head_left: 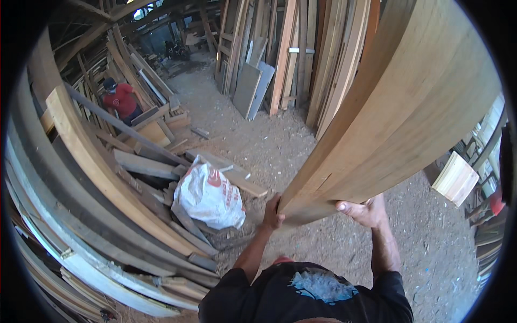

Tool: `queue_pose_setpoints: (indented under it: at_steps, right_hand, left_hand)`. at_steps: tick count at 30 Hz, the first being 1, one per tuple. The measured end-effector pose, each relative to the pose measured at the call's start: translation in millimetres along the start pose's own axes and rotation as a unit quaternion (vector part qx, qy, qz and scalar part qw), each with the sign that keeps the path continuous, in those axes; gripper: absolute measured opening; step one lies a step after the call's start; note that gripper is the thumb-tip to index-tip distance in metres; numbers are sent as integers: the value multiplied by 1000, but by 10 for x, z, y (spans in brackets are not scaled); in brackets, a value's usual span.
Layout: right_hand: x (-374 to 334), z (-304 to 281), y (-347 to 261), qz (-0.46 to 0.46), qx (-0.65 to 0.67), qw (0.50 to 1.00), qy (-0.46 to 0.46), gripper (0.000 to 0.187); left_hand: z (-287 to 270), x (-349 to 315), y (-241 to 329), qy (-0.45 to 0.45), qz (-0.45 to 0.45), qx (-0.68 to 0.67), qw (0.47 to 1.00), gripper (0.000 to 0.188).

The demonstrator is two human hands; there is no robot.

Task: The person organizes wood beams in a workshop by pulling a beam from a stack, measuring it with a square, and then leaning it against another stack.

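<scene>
A long, thick wooden board (398, 102) rises from in front of my chest toward the upper right, its broad face turned to the right and a narrow edge to the left. My left hand (273, 212) grips the lower left corner, its fingers curled around the edge. On the right, my right hand (366, 211) holds the bottom of the broad face, with the thumb lying along the wood and the other fingers mostly hidden. A short dark crack shows near the board's lower end.
A white printed sack (210, 194) lies among scrap planks at left. Long boards (124, 188) lean along the left side; tall planks (291, 59) stand at the back. A person in red (121, 99) is at far left. A pale wooden panel (455, 178) is at right.
</scene>
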State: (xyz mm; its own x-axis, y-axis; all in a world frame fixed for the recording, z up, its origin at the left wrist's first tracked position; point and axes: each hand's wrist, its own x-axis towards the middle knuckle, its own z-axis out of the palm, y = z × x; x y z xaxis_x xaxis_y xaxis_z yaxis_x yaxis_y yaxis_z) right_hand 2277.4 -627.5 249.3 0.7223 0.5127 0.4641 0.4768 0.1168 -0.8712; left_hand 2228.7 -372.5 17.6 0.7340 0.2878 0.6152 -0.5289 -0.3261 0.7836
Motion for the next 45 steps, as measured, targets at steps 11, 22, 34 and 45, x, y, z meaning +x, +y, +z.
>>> queue_pose_setpoints:
  at_steps: [11,22,34,45]
  right_hand:
    - [1799,-169,863,15,54,998,-35,89]
    - [3380,-645,1769,-18,70,986,-151,60]
    - [4794,-972,3016,6,95,977,-189,52]
    - [6486,-775,4382,120,135,970,-164,41]
  left_hand:
    - [-11,1170,-860,17,-69,-31,997,91]
    - [220,1820,-1891,84,-182,-70,977,89]
    - [428,2896,-2781,87,-229,-26,969,92]
    - [119,3773,-4453,71,-285,65,954,88]
